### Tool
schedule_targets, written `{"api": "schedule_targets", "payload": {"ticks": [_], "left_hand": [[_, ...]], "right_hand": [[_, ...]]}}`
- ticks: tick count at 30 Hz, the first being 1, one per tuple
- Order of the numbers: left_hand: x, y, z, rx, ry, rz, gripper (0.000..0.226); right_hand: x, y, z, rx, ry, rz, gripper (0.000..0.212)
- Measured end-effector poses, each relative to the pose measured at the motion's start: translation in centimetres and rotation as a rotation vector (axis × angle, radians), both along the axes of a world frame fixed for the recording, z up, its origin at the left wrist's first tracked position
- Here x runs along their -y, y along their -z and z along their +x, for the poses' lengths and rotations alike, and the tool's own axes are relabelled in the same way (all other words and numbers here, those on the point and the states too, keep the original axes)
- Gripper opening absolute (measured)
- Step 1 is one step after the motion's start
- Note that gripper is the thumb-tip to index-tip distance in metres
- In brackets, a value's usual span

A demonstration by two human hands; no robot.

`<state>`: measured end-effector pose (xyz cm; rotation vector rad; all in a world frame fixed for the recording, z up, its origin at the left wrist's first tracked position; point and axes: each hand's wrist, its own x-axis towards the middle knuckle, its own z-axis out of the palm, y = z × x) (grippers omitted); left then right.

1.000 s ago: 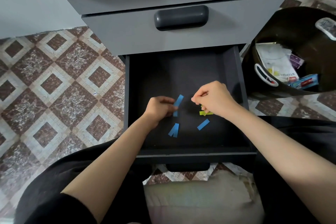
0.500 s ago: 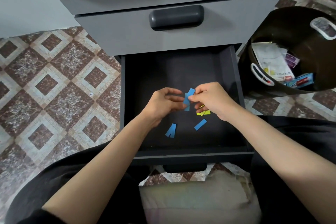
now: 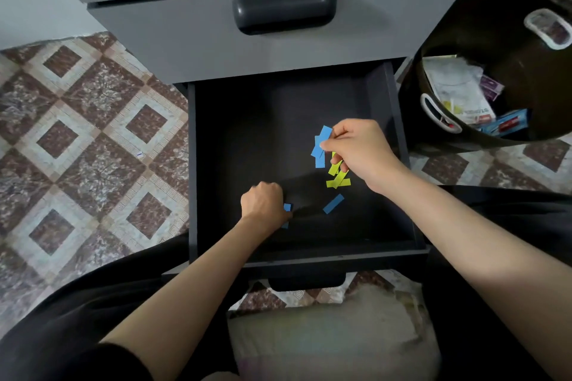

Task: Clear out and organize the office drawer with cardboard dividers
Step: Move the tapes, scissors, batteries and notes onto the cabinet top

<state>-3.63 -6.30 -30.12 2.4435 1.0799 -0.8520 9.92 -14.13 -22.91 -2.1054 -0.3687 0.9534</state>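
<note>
At the fingertips of our right hand [image 3: 362, 151], blue strips [image 3: 322, 145] are pinched for collecting; our left hand [image 3: 263, 204] curls over another, grip unclear.

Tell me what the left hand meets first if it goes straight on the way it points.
Likely the blue strips pinched in the right hand; only bare drawer floor lies between. Depth is unclear.

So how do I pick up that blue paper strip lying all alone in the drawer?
Pinch one short end of the lone blue strip, coming straight down from above. It lies flat on the drawer floor, so you will probably need to lift an end with a fingertip first.
</note>
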Motion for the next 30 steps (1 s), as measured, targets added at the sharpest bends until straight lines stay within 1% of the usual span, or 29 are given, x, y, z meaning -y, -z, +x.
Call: {"api": "schedule_targets", "payload": {"ticks": [5,15,17,19,20,21,23,24,26,27,30], "left_hand": [[0.7,0.6,0.2,0.012,0.015,-0.024,0.019],[0.8,1.0,0.0,0.068,0.035,-0.041,0.02],[0.8,1.0,-0.1,0.093,0.019,-0.072,0.021],[0.4,0.7,0.0,0.159,-0.095,-0.132,0.021],[-0.1,0.4,0.2,0.211,-0.213,-0.179,0.02],[-0.7,-0.2,0.6,0.277,-0.373,-0.251,0.017],[-1.8,-2.2,1.3,0.427,-0.688,-0.466,0.012],[-2.1,-3.4,1.6,0.486,-0.788,-0.572,0.011],[-2.4,-5.9,1.9,0.602,-0.889,-0.735,0.01],[-2.4,-6.8,1.9,0.651,-0.912,-0.783,0.009],[-2.1,-8.3,1.7,0.749,-0.967,-0.834,0.01]], "right_hand": [[0.0,0.1,0.0,0.004,-0.021,-0.013,0.002],[0.1,0.2,-0.1,0.019,-0.048,-0.038,0.007],[0.1,0.1,-0.2,0.024,-0.055,-0.041,0.008],[0.2,0.0,-0.1,0.02,-0.052,-0.038,0.011],[0.2,-0.1,-0.1,0.015,-0.049,-0.036,0.013],[0.2,-0.2,-0.1,0.007,-0.045,-0.03,0.014],[0.2,-0.3,-0.1,-0.016,-0.029,-0.015,0.013],[0.2,-0.4,-0.1,-0.019,-0.026,-0.015,0.01],[0.2,-0.5,-0.3,0.002,-0.045,-0.029,0.007],[0.2,-0.5,-0.4,0.01,-0.055,-0.028,0.006],[0.3,-0.8,-0.5,-0.006,-0.079,0.002,0.007]]}}
